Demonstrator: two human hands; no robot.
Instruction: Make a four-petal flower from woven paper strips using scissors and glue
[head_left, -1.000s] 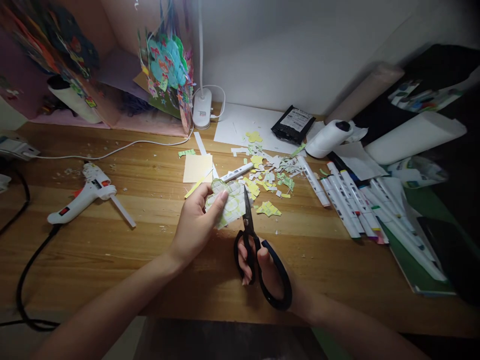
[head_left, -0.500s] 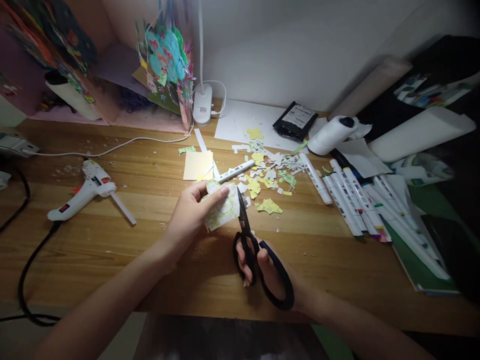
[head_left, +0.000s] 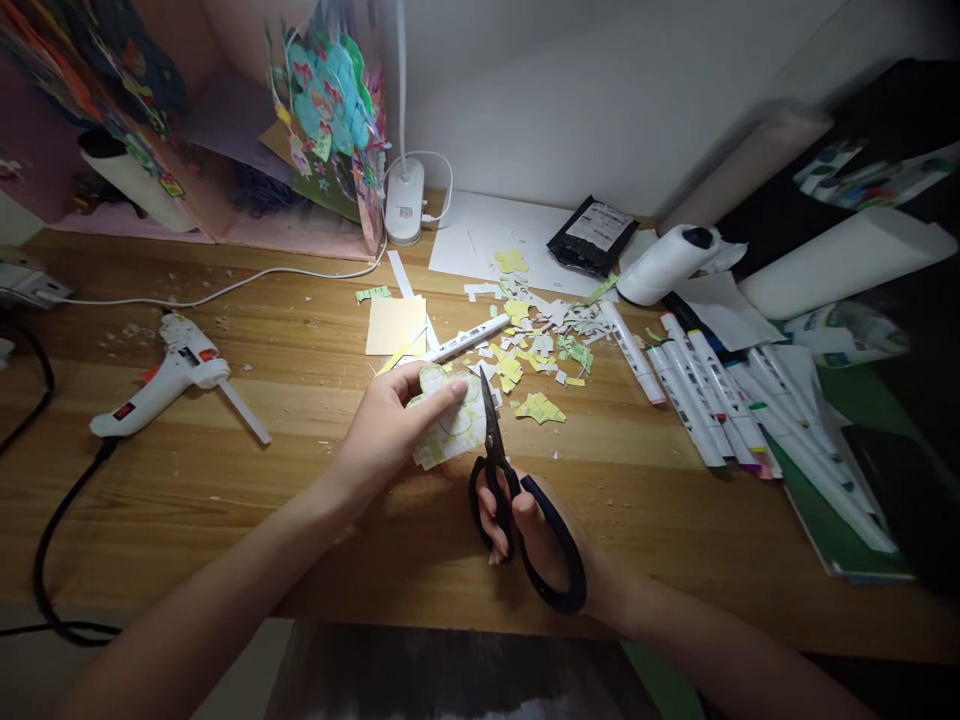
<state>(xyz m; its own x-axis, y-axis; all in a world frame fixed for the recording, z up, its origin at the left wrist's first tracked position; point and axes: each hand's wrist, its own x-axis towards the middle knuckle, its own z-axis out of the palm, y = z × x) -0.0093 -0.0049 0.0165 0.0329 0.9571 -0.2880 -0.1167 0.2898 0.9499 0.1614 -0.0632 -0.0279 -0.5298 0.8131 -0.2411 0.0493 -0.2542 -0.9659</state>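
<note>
Between the thumb and fingers of my left hand (head_left: 397, 415) is a small piece of pale paper (head_left: 454, 432) with green-yellow outlines drawn on it. My right hand (head_left: 544, 520) has its fingers through the black handles of a pair of scissors (head_left: 491, 430). The blades point up and away, close along the paper's right edge; whether they touch it I cannot tell. Beyond my hands lie yellow, green and white paper scraps (head_left: 547, 340), a white marker (head_left: 469, 338) and a square pad of cream notes (head_left: 395, 327).
A white hot glue gun (head_left: 161, 380) with a black cord lies at the left. Several white markers (head_left: 697, 400) are grouped at the right, near a white roll (head_left: 666, 265). A black packet (head_left: 592, 235) rests on white paper at the back, beside a lamp base (head_left: 405, 205).
The paper in my left hand has turned slightly and moved a little to the right. The scissors have shifted slightly right, and their blades now look closer together.
</note>
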